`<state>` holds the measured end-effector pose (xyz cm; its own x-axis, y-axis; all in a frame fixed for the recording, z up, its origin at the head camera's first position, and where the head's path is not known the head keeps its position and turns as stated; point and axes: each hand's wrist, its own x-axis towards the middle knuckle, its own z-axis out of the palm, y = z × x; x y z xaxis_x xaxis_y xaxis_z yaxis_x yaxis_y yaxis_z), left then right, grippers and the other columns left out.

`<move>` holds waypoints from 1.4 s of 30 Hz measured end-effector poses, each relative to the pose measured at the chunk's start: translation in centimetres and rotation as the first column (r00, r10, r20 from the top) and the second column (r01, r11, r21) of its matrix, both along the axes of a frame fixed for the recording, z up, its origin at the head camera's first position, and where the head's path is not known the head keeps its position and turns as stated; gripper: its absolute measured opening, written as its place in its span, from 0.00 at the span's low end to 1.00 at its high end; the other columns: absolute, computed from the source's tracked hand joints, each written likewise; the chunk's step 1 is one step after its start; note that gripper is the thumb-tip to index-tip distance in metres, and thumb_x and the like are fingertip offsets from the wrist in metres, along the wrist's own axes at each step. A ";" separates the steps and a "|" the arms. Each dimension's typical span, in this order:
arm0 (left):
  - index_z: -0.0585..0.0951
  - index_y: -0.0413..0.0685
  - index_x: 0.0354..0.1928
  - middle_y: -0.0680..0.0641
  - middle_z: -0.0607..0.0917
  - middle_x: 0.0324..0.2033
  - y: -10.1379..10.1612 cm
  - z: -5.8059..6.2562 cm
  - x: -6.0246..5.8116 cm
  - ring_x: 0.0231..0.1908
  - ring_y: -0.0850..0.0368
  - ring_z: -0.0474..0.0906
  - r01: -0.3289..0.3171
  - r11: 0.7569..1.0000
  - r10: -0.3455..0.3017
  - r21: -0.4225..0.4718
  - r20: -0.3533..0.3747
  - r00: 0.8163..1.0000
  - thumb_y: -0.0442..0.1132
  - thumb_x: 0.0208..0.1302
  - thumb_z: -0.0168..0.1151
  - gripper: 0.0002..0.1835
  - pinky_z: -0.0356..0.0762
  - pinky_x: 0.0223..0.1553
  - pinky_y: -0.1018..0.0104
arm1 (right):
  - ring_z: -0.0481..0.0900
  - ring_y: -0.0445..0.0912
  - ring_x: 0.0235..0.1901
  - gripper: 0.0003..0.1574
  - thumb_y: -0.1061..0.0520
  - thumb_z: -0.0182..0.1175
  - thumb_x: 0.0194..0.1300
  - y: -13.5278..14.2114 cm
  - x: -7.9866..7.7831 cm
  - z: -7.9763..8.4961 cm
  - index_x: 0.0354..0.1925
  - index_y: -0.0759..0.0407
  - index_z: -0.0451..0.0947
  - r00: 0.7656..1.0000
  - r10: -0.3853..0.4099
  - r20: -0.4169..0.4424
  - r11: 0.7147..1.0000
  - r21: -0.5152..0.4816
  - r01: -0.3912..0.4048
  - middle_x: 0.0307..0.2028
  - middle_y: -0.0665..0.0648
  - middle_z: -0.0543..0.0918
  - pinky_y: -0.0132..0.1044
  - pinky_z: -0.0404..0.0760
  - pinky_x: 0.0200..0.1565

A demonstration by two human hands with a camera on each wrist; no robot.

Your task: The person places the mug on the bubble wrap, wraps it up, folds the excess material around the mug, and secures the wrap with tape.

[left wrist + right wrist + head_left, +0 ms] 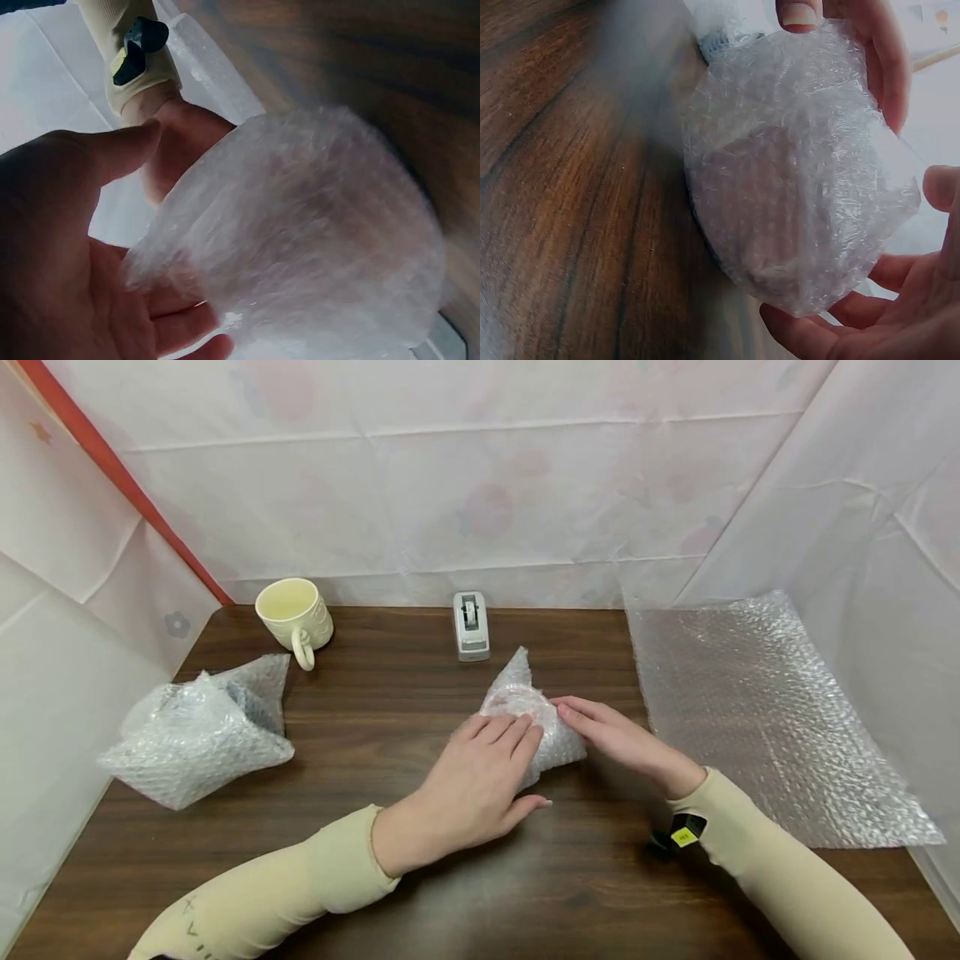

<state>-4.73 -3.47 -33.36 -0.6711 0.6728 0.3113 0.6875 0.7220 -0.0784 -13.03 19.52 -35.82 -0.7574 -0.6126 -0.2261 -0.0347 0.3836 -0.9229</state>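
A small bubble-wrapped bundle (pixel 558 745) sits on the table between both hands, one wrap corner sticking up at its far side. A round pinkish shape shows faintly through the plastic; the rest of it is blurred by the bubbles. My left hand (pixel 468 781) lies over the near left of the bundle, fingers stretched across its top and thumb held apart. At the right side, my right hand (pixel 618 739) touches the wrap with extended fingers. In the right wrist view, the right hand's fingers (pixel 802 330) reach along the edge of the wrapped bundle (pixel 780 187).
A larger bubble-wrapped bundle (pixel 198 743) rests at the left, with a cream mug (pixel 300 618) behind it. A white tape dispenser (pixel 472 639) stands at the back middle. Flat bubble wrap (pixel 765 718) covers the right side of the dark wooden table (pixel 360 693). Cloth walls surround it.
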 end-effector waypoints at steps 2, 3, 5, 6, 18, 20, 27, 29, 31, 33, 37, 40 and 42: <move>0.75 0.40 0.59 0.43 0.81 0.55 0.0 -0.4 -0.2 0.56 0.48 0.75 -0.003 1.000 0.004 0.021 -0.011 1.000 0.61 0.60 0.66 0.36 0.70 0.57 0.54 | 0.67 0.56 0.64 0.33 0.48 0.39 0.82 0.0 0.1 -0.2 0.71 0.70 0.61 1.000 0.001 0.003 1.000 -0.015 -0.001 0.67 0.68 0.69 0.51 0.69 0.62; 0.75 0.40 0.58 0.44 0.82 0.54 0.0 -0.6 -0.3 0.55 0.48 0.76 -0.004 1.000 0.004 0.031 -0.016 1.000 0.60 0.60 0.67 0.34 0.71 0.56 0.55 | 0.67 0.55 0.64 0.33 0.48 0.39 0.81 0.0 0.1 -0.3 0.71 0.70 0.61 1.000 0.000 0.008 1.000 -0.021 0.001 0.66 0.68 0.69 0.51 0.70 0.62; 0.75 0.41 0.57 0.45 0.83 0.52 -0.2 -0.8 -0.6 0.54 0.49 0.77 -0.006 0.999 0.007 0.039 -0.023 1.000 0.55 0.60 0.68 0.31 0.71 0.56 0.56 | 0.69 0.55 0.63 0.33 0.48 0.39 0.81 0.0 0.1 -0.4 0.71 0.70 0.60 1.000 0.002 0.029 0.999 -0.044 -0.001 0.66 0.69 0.69 0.50 0.72 0.60; 0.75 0.42 0.57 0.46 0.83 0.52 -0.3 -0.8 -0.7 0.54 0.50 0.77 -0.007 0.999 0.008 0.039 -0.025 1.000 0.53 0.60 0.69 0.30 0.71 0.56 0.56 | 0.70 0.55 0.62 0.33 0.48 0.39 0.81 -0.1 0.2 -0.5 0.71 0.71 0.60 0.999 0.008 0.040 0.998 -0.059 -0.005 0.65 0.70 0.70 0.50 0.73 0.59; 0.76 0.44 0.59 0.46 0.82 0.49 -3.0 0.1 -0.9 0.54 0.48 0.76 -0.016 0.998 0.016 -0.053 0.000 1.000 0.59 0.53 0.72 0.36 0.61 0.66 0.46 | 0.69 0.57 0.63 0.32 0.51 0.43 0.80 -2.4 2.2 -1.7 0.71 0.71 0.56 0.994 0.035 0.103 0.973 -0.229 -0.011 0.66 0.71 0.65 0.48 0.77 0.56; 0.76 0.44 0.59 0.46 0.82 0.48 -3.5 -0.3 -0.8 0.53 0.48 0.76 -0.024 0.999 0.023 -0.044 -0.027 0.999 0.57 0.54 0.73 0.35 0.62 0.65 0.47 | 0.67 0.58 0.65 0.33 0.53 0.45 0.80 -2.9 2.6 -1.8 0.72 0.71 0.54 0.992 0.048 0.113 0.967 -0.255 -0.018 0.68 0.71 0.63 0.49 0.76 0.58; 0.79 0.45 0.55 0.46 0.83 0.42 -5.1 -1.1 -1.0 0.46 0.48 0.80 -0.015 1.000 0.013 -0.010 -0.141 0.990 0.42 0.57 0.72 0.24 0.73 0.49 0.55 | 0.59 0.59 0.71 0.36 0.54 0.47 0.79 -3.9 3.5 -2.0 0.76 0.67 0.51 0.990 0.096 0.101 0.963 -0.260 -0.067 0.73 0.66 0.57 0.47 0.71 0.62; 0.79 0.45 0.54 0.46 0.83 0.41 -5.7 -1.0 -1.0 0.44 0.47 0.80 -0.013 1.000 0.013 -0.004 -0.146 0.989 0.41 0.57 0.71 0.23 0.74 0.45 0.55 | 0.60 0.57 0.71 0.36 0.52 0.48 0.79 -4.0 3.7 -2.1 0.76 0.64 0.52 0.992 0.106 0.063 0.970 -0.225 -0.090 0.74 0.63 0.59 0.45 0.69 0.64; 0.79 0.44 0.53 0.46 0.83 0.40 -6.2 -0.9 -1.0 0.43 0.47 0.80 -0.017 1.000 0.018 0.006 -0.143 0.990 0.42 0.58 0.71 0.22 0.75 0.43 0.55 | 0.61 0.56 0.70 0.36 0.51 0.49 0.79 -4.0 3.8 -2.2 0.76 0.62 0.53 0.992 0.124 0.015 0.974 -0.194 -0.119 0.73 0.62 0.62 0.44 0.67 0.65; 0.80 0.43 0.53 0.45 0.83 0.39 -6.9 -0.9 -1.0 0.43 0.46 0.80 -0.028 0.999 0.030 0.017 -0.143 0.989 0.42 0.58 0.71 0.22 0.75 0.42 0.54 | 0.63 0.56 0.70 0.36 0.51 0.50 0.78 -4.0 3.8 -2.2 0.76 0.63 0.53 0.990 0.140 -0.020 0.975 -0.172 -0.142 0.71 0.62 0.64 0.44 0.67 0.65; 0.80 0.41 0.54 0.44 0.83 0.40 -8.4 -0.9 -0.9 0.43 0.45 0.80 -0.073 0.997 0.075 0.023 -0.135 0.988 0.42 0.56 0.72 0.24 0.75 0.42 0.53 | 0.67 0.57 0.68 0.37 0.53 0.52 0.77 -3.7 3.7 -2.3 0.75 0.65 0.54 0.988 0.143 -0.063 0.977 -0.153 -0.151 0.68 0.66 0.68 0.50 0.67 0.65; 0.80 0.40 0.55 0.43 0.83 0.40 -9.6 -0.9 -0.7 0.43 0.44 0.80 -0.106 0.994 0.109 0.029 -0.122 0.987 0.40 0.52 0.75 0.27 0.75 0.43 0.52 | 0.69 0.56 0.66 0.36 0.53 0.54 0.76 -3.2 3.7 -2.1 0.74 0.63 0.58 0.986 0.123 -0.110 0.985 -0.109 -0.135 0.67 0.64 0.71 0.54 0.66 0.65; 0.80 0.40 0.56 0.43 0.84 0.40 -10.3 -0.9 -0.6 0.43 0.44 0.80 -0.122 0.992 0.126 0.035 -0.113 0.986 0.40 0.50 0.77 0.29 0.75 0.43 0.51 | 0.70 0.55 0.66 0.35 0.54 0.55 0.75 -2.7 3.7 -1.9 0.73 0.62 0.60 0.982 0.110 -0.151 0.990 -0.068 -0.122 0.66 0.63 0.73 0.56 0.66 0.64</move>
